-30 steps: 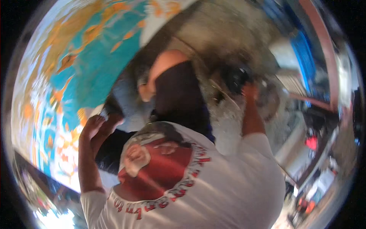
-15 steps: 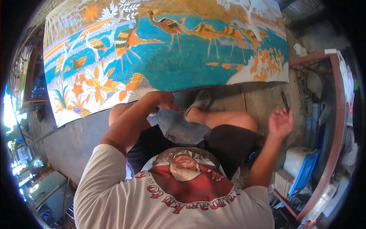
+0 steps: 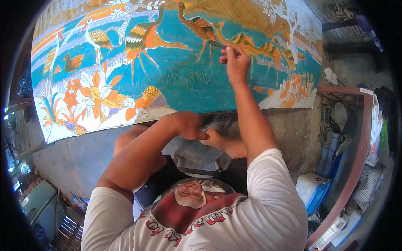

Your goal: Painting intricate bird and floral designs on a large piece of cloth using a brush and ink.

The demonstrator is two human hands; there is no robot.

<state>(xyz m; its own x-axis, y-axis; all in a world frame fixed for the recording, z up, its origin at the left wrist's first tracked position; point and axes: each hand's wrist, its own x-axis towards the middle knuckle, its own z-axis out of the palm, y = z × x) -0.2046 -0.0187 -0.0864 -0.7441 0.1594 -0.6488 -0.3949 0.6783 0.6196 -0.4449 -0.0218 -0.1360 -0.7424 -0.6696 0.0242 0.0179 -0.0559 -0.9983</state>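
Note:
A large painted canvas [image 3: 188, 92] spreads in front of me, with long-legged orange and brown birds over teal water and flowers along its lower edge. My right hand [image 3: 236, 65] pinches a dark, slim paintbrush [image 3: 217, 44], its tip pointing left. The tip lies over the legs of a brown bird [image 3: 199, 28] near the upper middle; whether it touches the surface I cannot tell. By the canvas's lower edge, my left hand [image 3: 188, 125] is curled closed with the thumb to the right. What its fingers hold, if anything, is hidden.
My bent legs and bare foot [image 3: 211, 136] are under the canvas edge. On the right stand a reddish-brown frame [image 3: 363, 146] and a white-and-blue container [image 3: 312, 188]. At the lower left is a greenish box [image 3: 39, 196]. Concrete floor [image 3: 71, 167] shows between them.
My right hand has swung from the right side up and left over the canvas with the paintbrush. The left hand has shifted slightly right and down. The view has shifted too.

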